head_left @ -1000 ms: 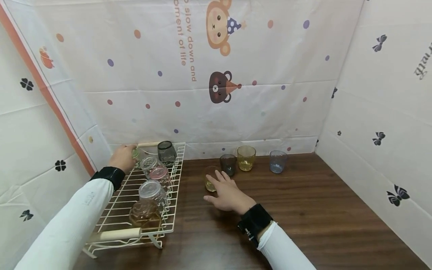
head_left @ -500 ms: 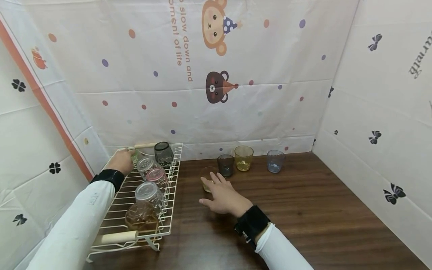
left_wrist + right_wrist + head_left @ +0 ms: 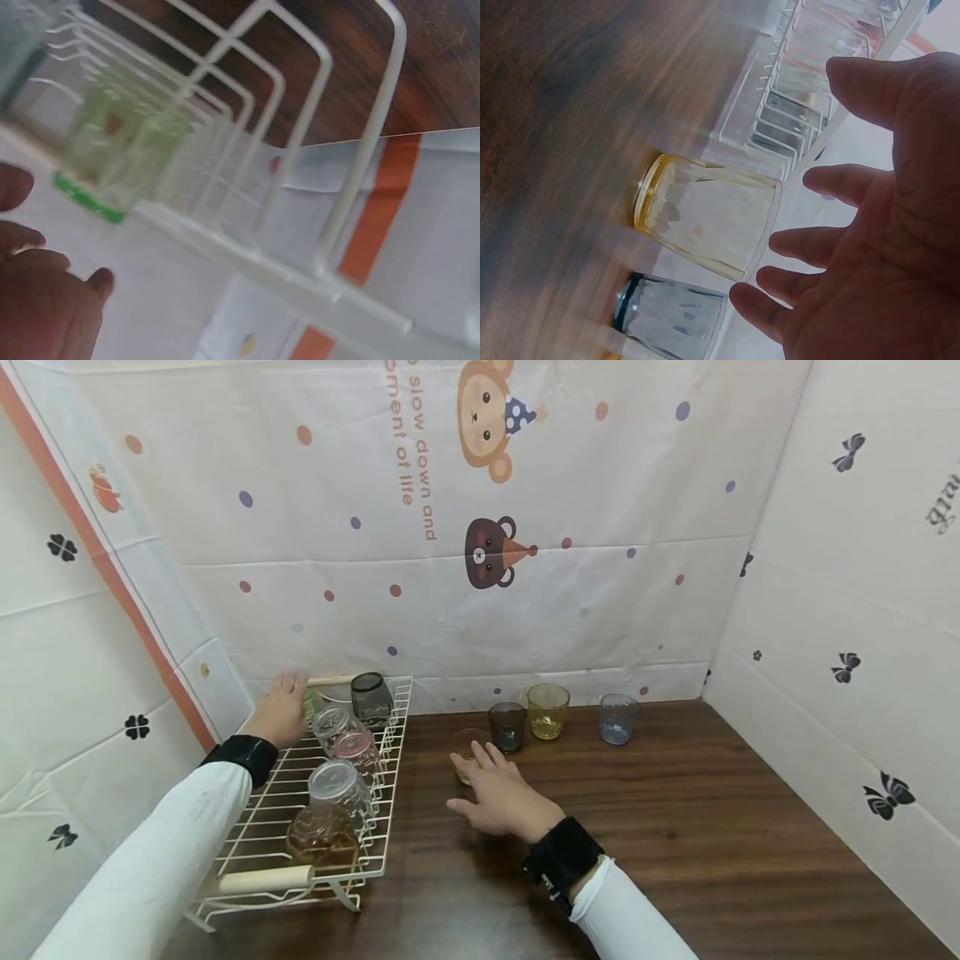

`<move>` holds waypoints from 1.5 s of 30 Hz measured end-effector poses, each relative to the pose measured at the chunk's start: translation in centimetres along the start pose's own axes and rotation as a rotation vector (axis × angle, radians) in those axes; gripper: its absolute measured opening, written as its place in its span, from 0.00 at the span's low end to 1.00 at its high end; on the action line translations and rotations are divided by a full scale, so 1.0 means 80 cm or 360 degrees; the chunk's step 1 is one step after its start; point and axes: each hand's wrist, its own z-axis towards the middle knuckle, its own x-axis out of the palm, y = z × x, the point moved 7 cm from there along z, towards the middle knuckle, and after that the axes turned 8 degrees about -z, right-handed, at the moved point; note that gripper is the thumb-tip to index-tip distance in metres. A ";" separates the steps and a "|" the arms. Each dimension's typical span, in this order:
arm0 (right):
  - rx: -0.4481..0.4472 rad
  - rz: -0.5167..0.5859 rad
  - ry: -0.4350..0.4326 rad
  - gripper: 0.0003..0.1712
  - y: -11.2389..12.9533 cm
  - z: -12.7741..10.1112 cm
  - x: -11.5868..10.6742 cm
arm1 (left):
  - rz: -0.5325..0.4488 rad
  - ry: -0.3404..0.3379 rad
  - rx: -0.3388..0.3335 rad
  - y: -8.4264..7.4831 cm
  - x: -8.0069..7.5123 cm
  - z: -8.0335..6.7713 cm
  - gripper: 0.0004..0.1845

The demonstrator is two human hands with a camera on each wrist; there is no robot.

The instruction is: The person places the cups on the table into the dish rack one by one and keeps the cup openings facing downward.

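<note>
The yellow glass (image 3: pixel 467 753) stands upright on the tabletop (image 3: pixel 675 827), at the near-left end of the row of cups, just off the right side of the wire rack (image 3: pixel 390 777). It sits straight ahead of the right hand (image 3: pixel 498 793), right at the fingertips, so that hand is by far the closer one. From the right wrist view the glass (image 3: pixel 709 217) is just beyond the spread fingers (image 3: pixel 802 247), with a small gap; I can't see any actual contact. That hand is wide open, palm down, fingers fanned, holding nothing.

The left hand (image 3: pixel 281 710) is over at the far-left corner of the rack, next to a green glass (image 3: pixel 112 161) that stands mouth-down on the wires. Its fingers look loosely bent near the glass, and in the left wrist view they are apart from it, so not gripping anything as far as I can tell.

Next to the yellow one, going right: a dark grey glass (image 3: pixel 507 725), an amber glass (image 3: pixel 547 711), then a bluish glass (image 3: pixel 618 718). The rack also holds a smoky glass (image 3: pixel 371 697) and several clear and pinkish ones upside down.
</note>
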 end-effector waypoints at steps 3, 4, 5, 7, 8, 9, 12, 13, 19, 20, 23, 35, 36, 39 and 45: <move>-0.0002 -0.0005 0.0004 0.42 0.000 0.001 0.001 | -0.0063 -0.0074 0.0071 -0.023 -0.018 -0.009 0.25; -0.0005 -0.0007 0.0009 0.42 0.000 0.001 0.001 | -0.0106 -0.0100 0.0094 -0.031 -0.023 -0.015 0.22; -0.0003 -0.0012 0.0013 0.42 0.001 0.002 0.002 | -0.0151 -0.0107 0.0093 -0.039 -0.028 -0.021 0.20; 0.0003 -0.0020 0.0018 0.42 0.001 0.002 0.003 | -0.0235 -0.0101 0.0096 -0.051 -0.030 -0.033 0.19; 0.0007 -0.0023 0.0021 0.42 0.001 0.001 0.004 | -0.0271 -0.0088 0.0097 -0.058 -0.030 -0.039 0.19; 0.0014 -0.0030 0.0022 0.42 0.000 0.000 0.004 | -0.0294 -0.0070 0.0097 -0.064 -0.028 -0.044 0.19; 0.0034 -0.0028 0.0020 0.42 -0.002 -0.002 0.004 | -0.0349 -0.0003 0.0122 -0.081 -0.021 -0.054 0.20; 0.0032 -0.0027 0.0020 0.42 -0.003 -0.002 0.004 | -0.0353 0.0013 0.0135 -0.085 -0.019 -0.056 0.20; 0.0003 0.0002 0.0026 0.42 -0.002 -0.003 0.008 | -0.0410 0.0116 0.0123 -0.089 -0.006 -0.064 0.22; 0.0003 0.0004 0.0026 0.42 -0.002 -0.003 0.008 | -0.0428 0.0144 0.0110 -0.088 -0.003 -0.064 0.23; -0.0005 0.0015 0.0018 0.42 -0.001 -0.002 0.008 | -0.0471 0.0225 0.0093 -0.090 0.000 -0.065 0.27; -0.0030 -0.0028 -0.0013 0.42 0.004 0.001 0.004 | -0.0555 0.0325 0.0086 -0.098 0.000 -0.058 0.30; -0.0032 -0.0027 -0.0012 0.42 0.005 0.001 0.004 | -0.0554 0.0328 0.0089 -0.098 0.000 -0.057 0.30; -0.0039 -0.0030 -0.0012 0.42 0.006 0.001 0.003 | -0.0572 0.0343 0.0102 -0.102 -0.002 -0.057 0.30; -0.0052 -0.0028 -0.0018 0.42 0.010 0.000 0.004 | -0.0620 0.0361 0.0130 -0.110 -0.005 -0.055 0.31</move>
